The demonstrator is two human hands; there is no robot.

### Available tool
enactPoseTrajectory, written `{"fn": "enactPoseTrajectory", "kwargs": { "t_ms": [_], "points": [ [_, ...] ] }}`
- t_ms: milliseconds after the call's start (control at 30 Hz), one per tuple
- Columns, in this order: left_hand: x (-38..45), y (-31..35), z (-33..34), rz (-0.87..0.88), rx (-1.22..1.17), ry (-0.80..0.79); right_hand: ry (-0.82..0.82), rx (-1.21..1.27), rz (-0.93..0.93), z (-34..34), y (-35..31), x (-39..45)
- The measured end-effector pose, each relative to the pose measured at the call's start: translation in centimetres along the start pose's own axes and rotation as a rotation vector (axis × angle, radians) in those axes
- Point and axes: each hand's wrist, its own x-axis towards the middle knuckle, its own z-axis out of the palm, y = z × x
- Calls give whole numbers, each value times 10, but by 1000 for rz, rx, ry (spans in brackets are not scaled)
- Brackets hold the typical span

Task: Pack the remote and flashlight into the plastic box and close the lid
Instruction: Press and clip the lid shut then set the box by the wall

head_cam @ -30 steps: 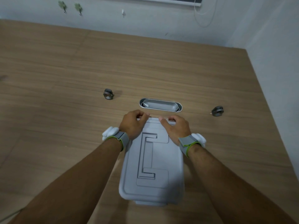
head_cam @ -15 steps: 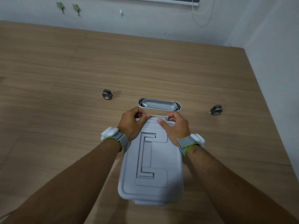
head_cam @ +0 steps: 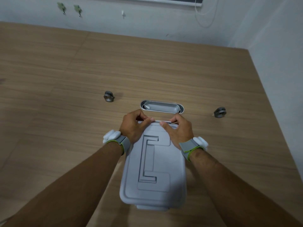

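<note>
A grey plastic box [head_cam: 154,171] lies lengthwise in front of me on the wooden table, its lid on top with a raised bracket-shaped pattern. At the box's far end a narrow latch flap [head_cam: 161,121] sticks up. My left hand [head_cam: 135,125] pinches the flap's left end, and my right hand [head_cam: 177,128] grips its right end, thumb on the lid. The near latch [head_cam: 151,207] hangs below the near edge. The remote and the flashlight are not visible; the lid hides the inside.
An oval metal cable grommet [head_cam: 162,108] is set into the table just beyond the box. Two small round metal fittings stand on the tabletop, one at the left [head_cam: 108,96] and one at the right [head_cam: 220,112]. White walls bound the table behind and at right.
Both hands have shifted slightly on the far latch flap, with the fingertips now pinching its raised edge. The box has stayed in place.
</note>
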Motion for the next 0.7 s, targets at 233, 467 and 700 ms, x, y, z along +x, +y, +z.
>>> {"fn": "enactPoseTrajectory", "kwargs": {
  "t_ms": [233,467,700],
  "points": [
    [-12,8,-8,62,317,12,-30,-149,-75,-1,-4,-9],
    [-54,9,-12,160,470,-60,-152,-318,-224,-6,5,-53],
    [-100,5,-10,132,493,-61,-232,-418,-292,-15,12,-85]
  ]
}}
